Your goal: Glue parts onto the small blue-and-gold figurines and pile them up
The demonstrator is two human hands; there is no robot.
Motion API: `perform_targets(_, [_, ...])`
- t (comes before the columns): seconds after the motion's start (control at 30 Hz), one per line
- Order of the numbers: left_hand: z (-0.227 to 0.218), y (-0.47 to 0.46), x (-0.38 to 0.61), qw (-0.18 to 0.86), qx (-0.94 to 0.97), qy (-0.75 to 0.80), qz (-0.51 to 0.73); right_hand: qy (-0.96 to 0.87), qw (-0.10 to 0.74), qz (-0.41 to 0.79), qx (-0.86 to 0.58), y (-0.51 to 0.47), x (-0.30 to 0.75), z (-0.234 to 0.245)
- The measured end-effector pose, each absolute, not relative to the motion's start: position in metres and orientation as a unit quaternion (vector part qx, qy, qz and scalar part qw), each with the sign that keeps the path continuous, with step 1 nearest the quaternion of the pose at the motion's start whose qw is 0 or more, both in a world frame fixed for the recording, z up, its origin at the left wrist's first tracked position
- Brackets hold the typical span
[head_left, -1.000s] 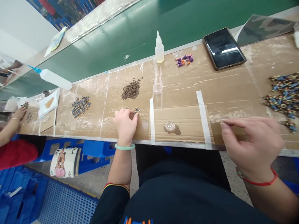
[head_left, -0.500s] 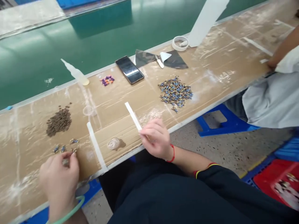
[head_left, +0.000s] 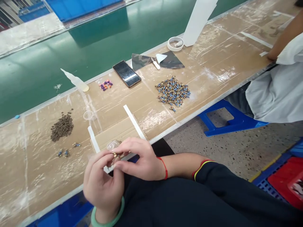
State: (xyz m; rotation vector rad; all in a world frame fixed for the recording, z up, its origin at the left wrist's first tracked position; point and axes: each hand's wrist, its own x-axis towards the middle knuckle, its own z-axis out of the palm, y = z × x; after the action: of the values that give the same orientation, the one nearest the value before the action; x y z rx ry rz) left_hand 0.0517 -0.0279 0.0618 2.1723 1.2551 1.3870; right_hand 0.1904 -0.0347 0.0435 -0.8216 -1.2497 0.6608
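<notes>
My left hand [head_left: 101,183] and my right hand [head_left: 139,160] meet over the near edge of the cardboard-covered bench [head_left: 213,75]. Their fingertips pinch one small gold-coloured piece [head_left: 114,154] between them. A green bangle circles my left wrist and a red cord my right. Just behind the hands sits a small clear round dish [head_left: 113,144]. A few small blue-and-gold pieces [head_left: 66,151] lie to the left. Farther back is a heap of dark brown beads [head_left: 62,127].
A pile of blue-and-gold pieces [head_left: 173,91], a phone [head_left: 126,73], purple-orange bits [head_left: 105,84], a squeeze bottle [head_left: 74,80], a tape roll [head_left: 175,43] and white tape strips [head_left: 133,121] lie on the bench. Another person in a light shirt [head_left: 274,91] sits at right on a blue stool [head_left: 227,121].
My left hand left the small pieces on the bench and came in to meet my right hand at the near edge. The view swung right over the last second.
</notes>
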Motion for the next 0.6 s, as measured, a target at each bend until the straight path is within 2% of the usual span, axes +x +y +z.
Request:
perform_targets(0.13, [0.070, -0.029, 0.063, 0.108, 0.781, 0.419, 0.450, -0.514, 0.682, 0.343, -0.391, -0.040, 0.200, 0.051])
perform_targets(0.27, [0.080, -0.031, 0.067, 0.230, 0.762, 0.438, 0.418, -0.424, 0.665, 0.472, -0.394, -0.039, 0.209, 0.053])
perform_targets(0.4, [0.076, -0.032, 0.064, 0.330, 0.703, 0.438, 0.452, -0.340, 0.651, 0.571, -0.367, -0.026, 0.212, 0.045])
perform_targets(0.6, [0.060, -0.037, 0.073, 0.285, 0.728, 0.403, 0.475, -0.158, 0.628, 0.694, -0.315, -0.005, 0.222, 0.051])
